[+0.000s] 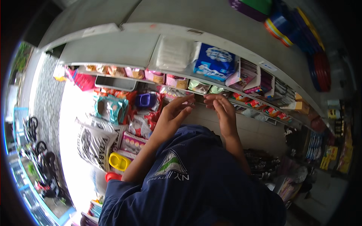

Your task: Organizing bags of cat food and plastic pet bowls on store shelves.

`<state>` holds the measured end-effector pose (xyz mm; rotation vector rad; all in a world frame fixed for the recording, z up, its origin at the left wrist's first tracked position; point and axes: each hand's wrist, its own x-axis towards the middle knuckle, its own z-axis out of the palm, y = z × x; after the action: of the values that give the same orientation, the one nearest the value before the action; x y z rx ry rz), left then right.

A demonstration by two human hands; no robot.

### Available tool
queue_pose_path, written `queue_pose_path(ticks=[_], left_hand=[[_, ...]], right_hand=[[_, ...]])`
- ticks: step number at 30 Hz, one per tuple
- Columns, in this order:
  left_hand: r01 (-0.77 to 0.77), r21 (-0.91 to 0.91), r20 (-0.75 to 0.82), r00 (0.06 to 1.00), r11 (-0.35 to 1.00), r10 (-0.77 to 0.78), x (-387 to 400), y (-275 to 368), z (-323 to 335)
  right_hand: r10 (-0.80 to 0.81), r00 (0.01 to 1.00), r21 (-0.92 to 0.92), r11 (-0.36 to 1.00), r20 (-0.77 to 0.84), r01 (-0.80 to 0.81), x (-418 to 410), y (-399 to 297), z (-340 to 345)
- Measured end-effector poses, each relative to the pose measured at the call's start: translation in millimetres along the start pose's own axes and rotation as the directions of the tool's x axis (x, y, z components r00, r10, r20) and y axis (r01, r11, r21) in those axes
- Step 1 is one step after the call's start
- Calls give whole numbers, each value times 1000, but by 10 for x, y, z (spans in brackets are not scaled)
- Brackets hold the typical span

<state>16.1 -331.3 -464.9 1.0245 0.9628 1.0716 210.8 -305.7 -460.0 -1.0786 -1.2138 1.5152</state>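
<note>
My left hand (176,112) and my right hand (223,111) are raised in front of my chest, palms turned towards each other with a gap between them. Nothing is held in either; the fingers are slightly curled and apart. Just beyond them runs a grey shelf unit. On its upper visible tier lie a clear-wrapped white pack (174,52) and a blue plastic pack (215,62) bearing writing. Small pouches (177,81) line the tier below. Nearest my left forearm are a purple pet bowl (145,100) and red bags (140,124).
To the left stand teal packs (111,109), white printed sacks (96,145) and a yellow double bowl (119,161). Coloured plastic basins (282,28) are at the top right. Motorcycles (45,166) stand outside. Hanging goods (314,145) and tiled floor (254,130) are on the right.
</note>
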Motion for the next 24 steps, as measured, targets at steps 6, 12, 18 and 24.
queue_pose_path(ticks=[6,12,18,24], left_hand=[[-76,-44,-362,931,996,55,-495,-185,-299],[-116,-80,-704,710,990,26,-1047,-413,-210],[-146,-102,-876,482,984,-19,-1115,-624,122],[-164,-127,-916,398,978,-52,-1107,-807,372]], right_hand=[[34,929,-77,997,368,-6,421,120,525],[157,741,-139,986,653,-87,482,346,919],[262,602,-229,964,754,-132,579,459,878],[333,532,-289,943,778,-168,609,583,740]])
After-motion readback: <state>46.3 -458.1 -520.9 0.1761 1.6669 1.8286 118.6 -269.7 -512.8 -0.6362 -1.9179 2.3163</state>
